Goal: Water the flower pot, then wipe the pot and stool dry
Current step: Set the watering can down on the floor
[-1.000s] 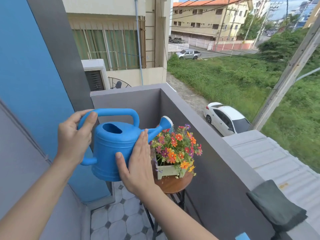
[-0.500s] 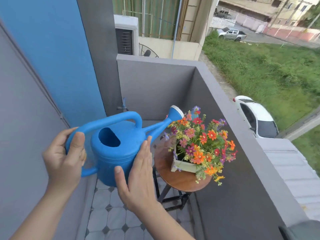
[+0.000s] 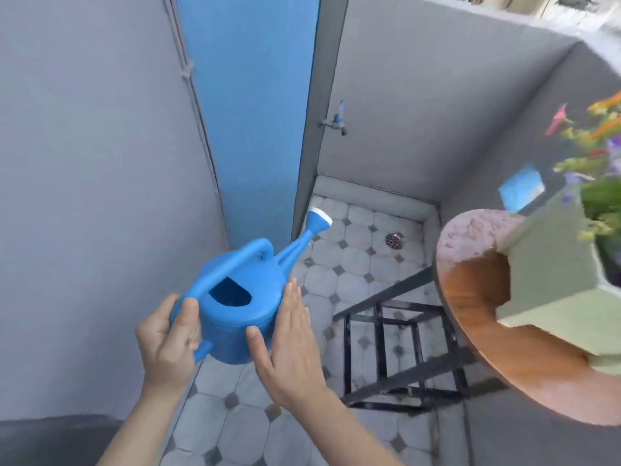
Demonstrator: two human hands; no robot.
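Note:
I hold a blue watering can [image 3: 240, 297] low over the tiled floor, its white-tipped spout pointing up and to the right. My left hand [image 3: 168, 334] grips the rear end of its handle. My right hand [image 3: 285, 344] lies flat, fingers straight, against the can's right side. At the right edge stands the round wooden stool [image 3: 477, 317] on black metal legs. On it sits the pale green flower pot [image 3: 554, 264] with orange, pink and purple flowers, partly cut off by the frame. The can is well to the left of the pot and lower than the stool top.
A tap [image 3: 337, 122] sticks out of the grey back wall above a floor drain [image 3: 394, 240]. Grey walls close in the left and back, with a blue wall strip [image 3: 248, 112] between. The balcony parapet runs along the right behind the stool.
The can has come away from the flowers, moving left and down toward the floor. My view has tilted down, so the street and car are gone. Both hands keep their hold.

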